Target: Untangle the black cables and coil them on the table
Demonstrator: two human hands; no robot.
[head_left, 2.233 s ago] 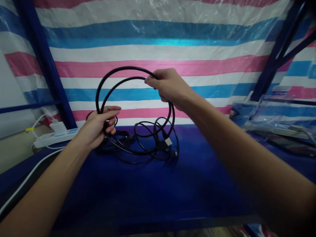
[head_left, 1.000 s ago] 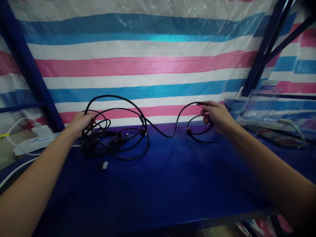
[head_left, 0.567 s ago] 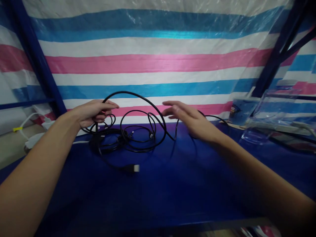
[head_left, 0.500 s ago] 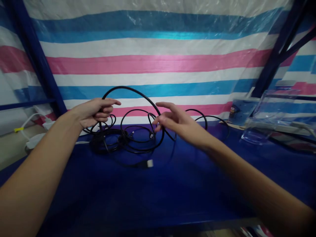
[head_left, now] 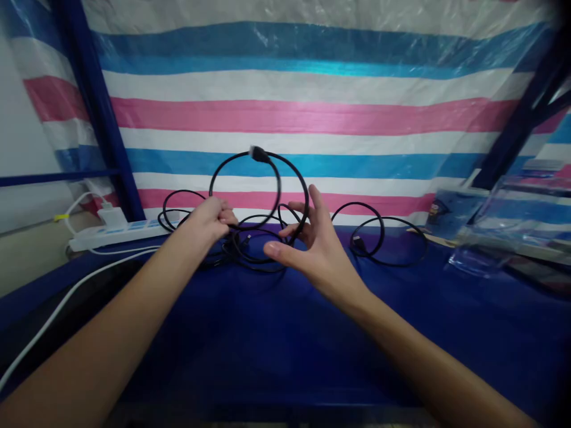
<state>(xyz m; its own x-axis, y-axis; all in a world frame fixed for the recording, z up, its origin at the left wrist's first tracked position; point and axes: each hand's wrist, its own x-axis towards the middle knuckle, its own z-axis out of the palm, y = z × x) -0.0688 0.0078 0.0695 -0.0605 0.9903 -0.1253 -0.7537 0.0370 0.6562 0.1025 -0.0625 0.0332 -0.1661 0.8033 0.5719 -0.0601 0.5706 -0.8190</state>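
A black cable [head_left: 292, 164] is held up in a loop above the blue tabletop, its plug [head_left: 259, 154] sticking out at the top of the loop. My left hand [head_left: 215, 217] is closed around the loop's lower left side. At the loop's right side, my right hand [head_left: 314, 241] has its fingers spread, with the cable passing between thumb and fingers; whether it touches is unclear. More black cables [head_left: 263, 270] lie tangled beneath and behind my hands. To the right rests another looped black cable [head_left: 414, 261] with a visible plug end [head_left: 359, 242].
A white power strip [head_left: 120, 233] with a plugged-in charger stands at the back left; a white cord [head_left: 74, 289] trails forward. Clear plastic containers [head_left: 475, 258] and a dark flat device [head_left: 542, 276] lie at the right. Striped sheeting [head_left: 285, 116] hangs behind the blue table [head_left: 276, 339].
The cable's plug has swung from low over the table to the loop's top. My left hand has moved right, nearer my right hand, whose fingers have spread. The view has shifted slightly.
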